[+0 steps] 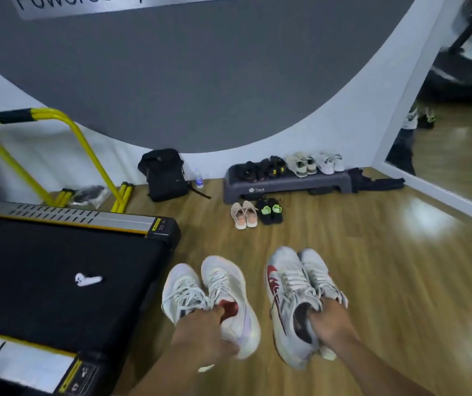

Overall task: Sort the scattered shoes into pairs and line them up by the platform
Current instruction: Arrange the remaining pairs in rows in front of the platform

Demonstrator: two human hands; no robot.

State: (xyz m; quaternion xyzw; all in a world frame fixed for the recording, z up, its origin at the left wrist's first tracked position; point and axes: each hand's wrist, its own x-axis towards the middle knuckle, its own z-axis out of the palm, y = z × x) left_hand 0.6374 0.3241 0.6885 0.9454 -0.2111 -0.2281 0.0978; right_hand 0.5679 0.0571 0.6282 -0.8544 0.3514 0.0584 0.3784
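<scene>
My left hand grips a pair of white sneakers by their openings, toes pointing away from me. My right hand grips a pair of grey-white sneakers with dark red markings the same way. Both pairs hang above the wooden floor. Ahead by the wall stands the grey step platform with several shoes on top. In front of it on the floor sit a pink pair and a black pair with green tongues, side by side.
A black treadmill fills the left side, with a white object on its belt. A black backpack, a water bottle and yellow rails stand by the wall. Dark clothing lies right of the platform, beside a wall mirror.
</scene>
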